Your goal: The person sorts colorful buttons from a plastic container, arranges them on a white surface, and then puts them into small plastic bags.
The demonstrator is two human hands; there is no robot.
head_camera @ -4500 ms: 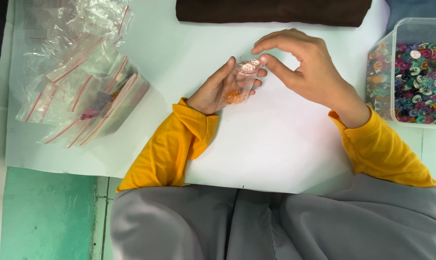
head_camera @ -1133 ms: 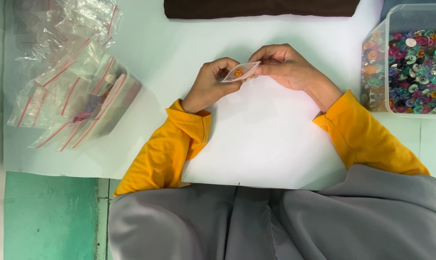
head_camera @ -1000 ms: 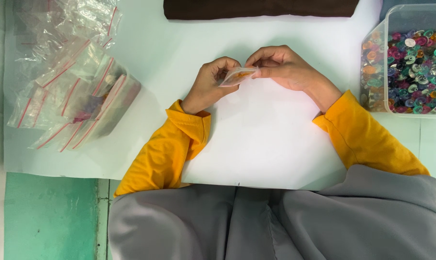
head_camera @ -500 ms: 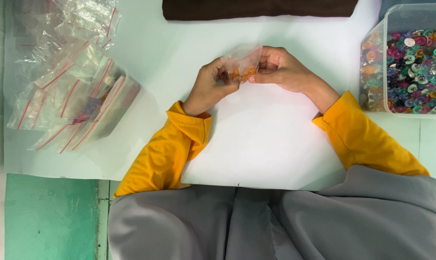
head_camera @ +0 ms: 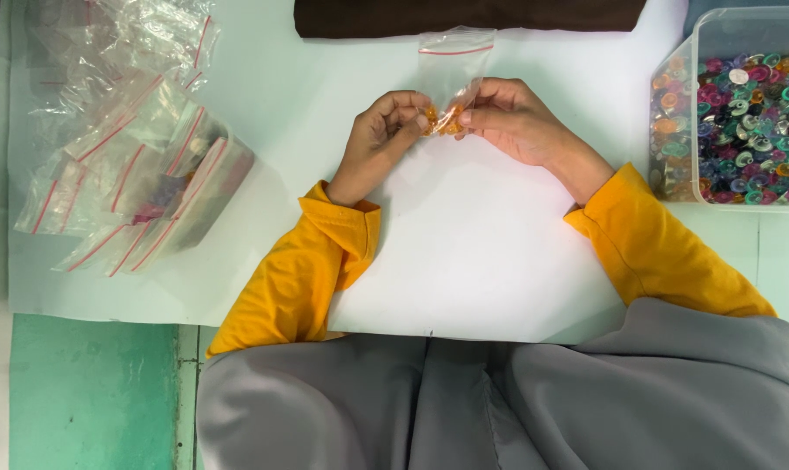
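Bag (head_camera: 454, 65) now upright, pinched between hands

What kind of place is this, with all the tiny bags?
Probably a small packing or craft work table. Both hands, left hand and right hand, pinch a little clear zip bag of orange bits, beside a heap of empty zip bags and a plastic tub of colourful buttons.

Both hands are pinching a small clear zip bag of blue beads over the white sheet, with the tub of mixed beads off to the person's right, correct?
Not quite: the head view shows orange beads in the small clear zip bag, not blue. The left hand and right hand do pinch it over the white sheet, tub to the right.
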